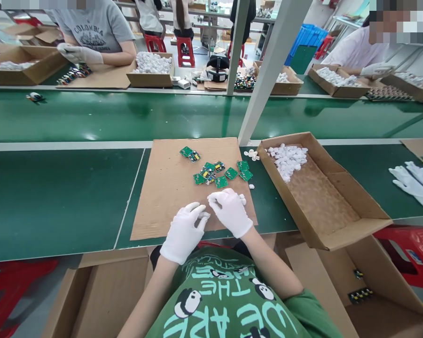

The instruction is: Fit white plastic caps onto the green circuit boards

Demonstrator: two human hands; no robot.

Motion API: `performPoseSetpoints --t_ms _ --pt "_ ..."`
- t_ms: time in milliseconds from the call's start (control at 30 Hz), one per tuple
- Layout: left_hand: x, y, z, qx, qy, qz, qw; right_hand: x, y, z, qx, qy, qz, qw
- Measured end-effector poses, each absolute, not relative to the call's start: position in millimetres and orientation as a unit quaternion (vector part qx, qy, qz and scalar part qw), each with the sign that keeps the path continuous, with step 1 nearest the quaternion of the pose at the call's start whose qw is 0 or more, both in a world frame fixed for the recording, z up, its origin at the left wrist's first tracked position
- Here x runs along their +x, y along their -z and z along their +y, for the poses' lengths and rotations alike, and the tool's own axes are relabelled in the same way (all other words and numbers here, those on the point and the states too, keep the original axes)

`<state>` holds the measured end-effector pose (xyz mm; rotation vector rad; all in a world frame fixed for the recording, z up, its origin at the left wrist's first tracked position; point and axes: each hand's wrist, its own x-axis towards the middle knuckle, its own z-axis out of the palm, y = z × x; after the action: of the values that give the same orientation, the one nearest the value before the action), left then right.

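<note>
Table (63,202) in my view: dark green, smooth, thin pale line across it left of the work area. Brown cardboard sheet (162,188) lies flat on it, matte, faintly creased. Beyond, a glossy green strip (127,117) with glare spots; slanted pale post (264,80) at its near edge. Far side: person in grey tee (95,28), another in a light top (348,49), both with white gloves, plus open boxes of white pieces. Red plastic stools (185,51) further back.

Circuit boards (221,182): small, squarish, green, some showing yellow and dark components, loosely clustered on the sheet beyond my hands, a few overlapping. Small white pieces (289,159), rounded, smooth-looking, piled in the far left corner of a shallow cardboard box (327,192), tilted; a few loose ones (252,155) just beside it. Limp white gloves (414,185) at far right.

Both hands in white fabric gloves over the sheet's near edge. Left hand (183,232): fingers curled toward thumb. Right hand (231,212): fingertips bunched in a pinch. Can't tell what either grip holds; too small, white on white.
</note>
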<state>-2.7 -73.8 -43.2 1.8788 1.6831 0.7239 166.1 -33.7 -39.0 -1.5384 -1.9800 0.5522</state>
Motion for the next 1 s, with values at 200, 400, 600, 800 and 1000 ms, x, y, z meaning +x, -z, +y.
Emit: performPoseSetpoints --t_ms 200,400,600,800,1000 --pt "-19.7 41.9 -50.7 0.674 -0.28 0.654 0.198 155.5 47.8 -20.7 -0.556 -0.197 -0.771 0.242" --pt "-15.1 37.0 11.7 0.673 -0.272 0.654 0.214 163.0 36.5 -27.5 -0.516 -0.265 -0.763 0.286" --pt "-3.3 35.9 38.2 0.638 -0.308 0.637 0.303 195.2 11.1 -44.7 -0.432 -0.457 -0.677 0.383" --pt "-15.8 28.7 14.6 0.494 -0.428 0.635 0.41 205.3 6.1 -56.4 -0.389 -0.601 -0.513 0.473" --pt "-9.1 8.2 -34.8 0.345 -0.506 0.518 0.597 208.7 7.2 -59.9 -0.406 -0.594 -0.468 0.513"
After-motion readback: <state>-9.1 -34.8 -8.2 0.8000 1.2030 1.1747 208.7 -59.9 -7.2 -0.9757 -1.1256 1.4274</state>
